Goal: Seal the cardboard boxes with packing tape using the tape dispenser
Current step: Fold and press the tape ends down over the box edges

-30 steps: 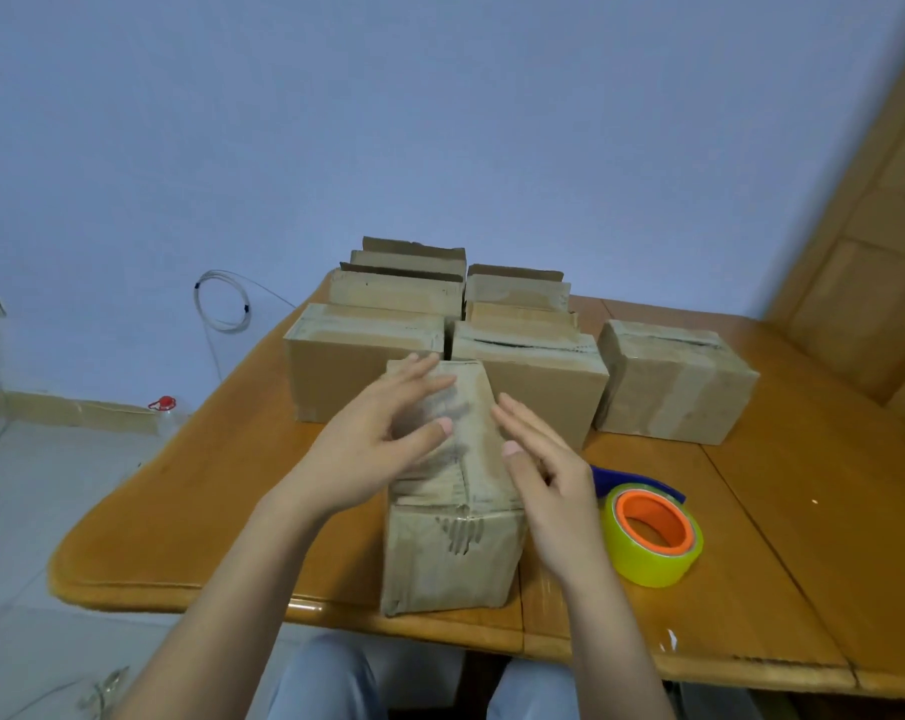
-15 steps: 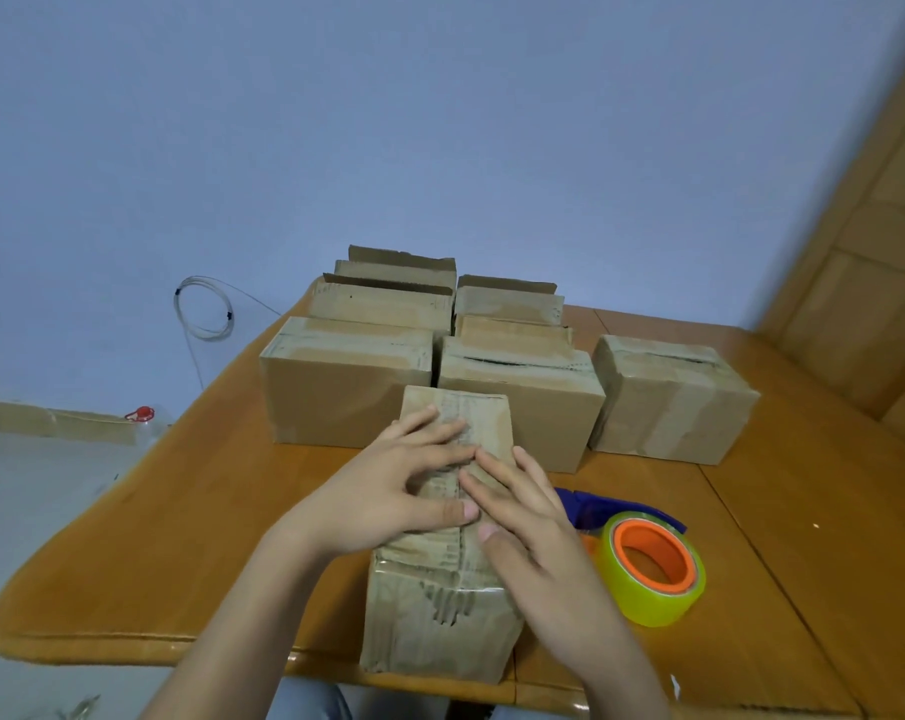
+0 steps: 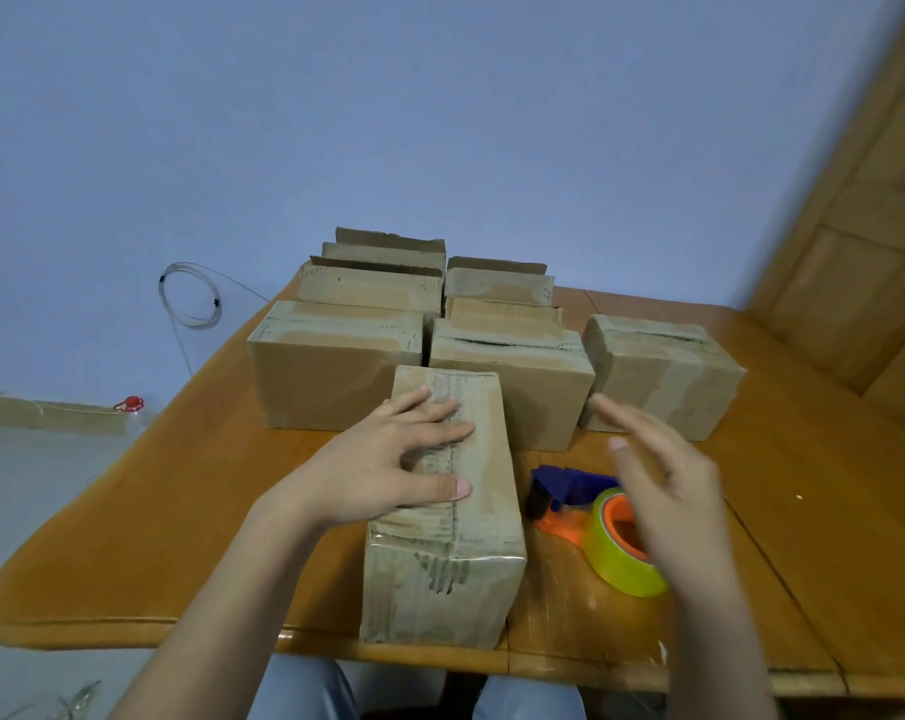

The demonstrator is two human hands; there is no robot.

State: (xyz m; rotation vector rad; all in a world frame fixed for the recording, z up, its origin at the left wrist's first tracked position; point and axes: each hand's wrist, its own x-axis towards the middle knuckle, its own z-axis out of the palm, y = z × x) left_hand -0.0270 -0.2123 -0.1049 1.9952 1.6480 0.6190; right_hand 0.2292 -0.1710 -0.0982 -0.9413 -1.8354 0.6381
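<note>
Single head-worn view, forward and down, close over the table (image 3: 128, 537).

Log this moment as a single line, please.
left hand: pressing flat on near box | right hand: open above tape dispenser, not gripping it | tape dispenser: lying on table

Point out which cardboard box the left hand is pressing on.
The nearest box, alone in front of the rest. The left hand lies flat on its top; no hand touches the other boxes.
</note>
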